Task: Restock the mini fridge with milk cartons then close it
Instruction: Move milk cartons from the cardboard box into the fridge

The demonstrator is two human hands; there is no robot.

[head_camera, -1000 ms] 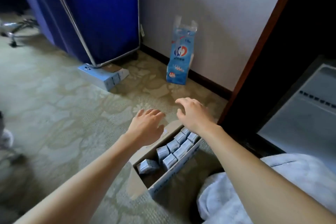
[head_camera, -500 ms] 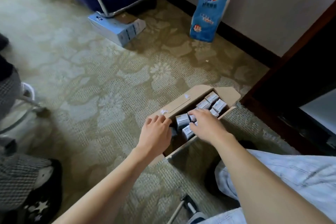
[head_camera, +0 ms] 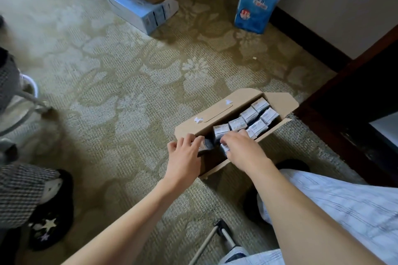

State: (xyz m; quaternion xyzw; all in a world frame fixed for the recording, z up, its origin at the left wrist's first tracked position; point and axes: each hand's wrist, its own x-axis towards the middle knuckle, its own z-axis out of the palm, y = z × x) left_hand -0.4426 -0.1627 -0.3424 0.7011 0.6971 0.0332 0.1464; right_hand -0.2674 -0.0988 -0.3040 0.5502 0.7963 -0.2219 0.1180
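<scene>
The carpet (head_camera: 129, 84) is rough, matt woven cloth. The box (head_camera: 206, 118) is plain matt brown cardboard, its milk cartons (head_camera: 249, 114) smooth printed paperboard. The blue bag (head_camera: 258, 2) is glossy plastic.

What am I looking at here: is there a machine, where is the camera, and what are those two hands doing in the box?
There is no machine. A person works with bare hands, and the single camera sits on their head, looking forward and down, which is why both forearms come in from the bottom edge. The left hand and the right hand reach into the near end of an open cardboard box that stands on the carpet. Their fingers lie over small milk cartons, but blur hides whether either hand grips one yet. A blue bag leans at the wall, a flat light-blue box lies further back, and another person's slipper shows at the left.
</scene>
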